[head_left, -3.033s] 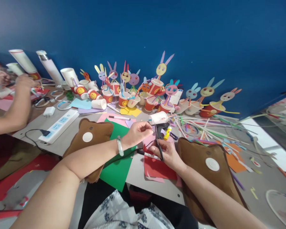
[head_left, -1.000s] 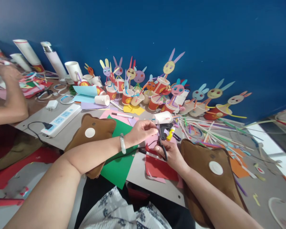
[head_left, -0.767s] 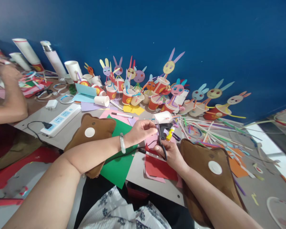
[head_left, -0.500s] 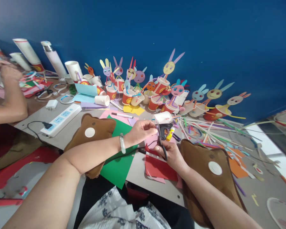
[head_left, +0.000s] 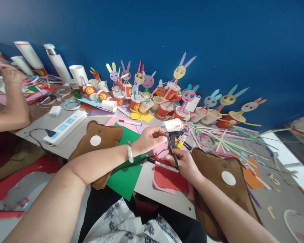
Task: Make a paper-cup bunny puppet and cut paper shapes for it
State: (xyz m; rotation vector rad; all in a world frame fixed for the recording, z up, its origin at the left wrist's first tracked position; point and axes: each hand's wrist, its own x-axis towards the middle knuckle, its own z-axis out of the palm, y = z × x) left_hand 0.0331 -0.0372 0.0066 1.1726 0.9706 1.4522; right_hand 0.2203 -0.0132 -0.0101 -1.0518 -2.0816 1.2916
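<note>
A pair of scissors (head_left: 171, 143) with black handles is in my right hand (head_left: 184, 163), its blades pointing up and away from me. Just left of the blades, my left hand (head_left: 152, 139) is closed in a pinch. What those fingertips hold is too small or hidden to make out. Behind the scissors lie a black glue gun (head_left: 177, 137) and a yellow glue stick (head_left: 179, 145), partly covered by a small purple scrap (head_left: 181, 138). Below my hands are red paper (head_left: 171, 180) and a white marker (head_left: 164, 165). Green paper (head_left: 125, 179) extends under my left forearm.
Brown cushioned pouches lie left (head_left: 82, 152) and right (head_left: 218, 195). Paper-cup rabbits (head_left: 188, 98) line the blue wall. Coloured strips (head_left: 225, 136) spread at right. A power strip (head_left: 66, 127) lies at left, near another person's arm (head_left: 14, 101).
The light blue folded paper at the back left has dropped flat. A purple scrap now lies over the glue stick. The scissors have shifted slightly; my left hand stays nearly still.
</note>
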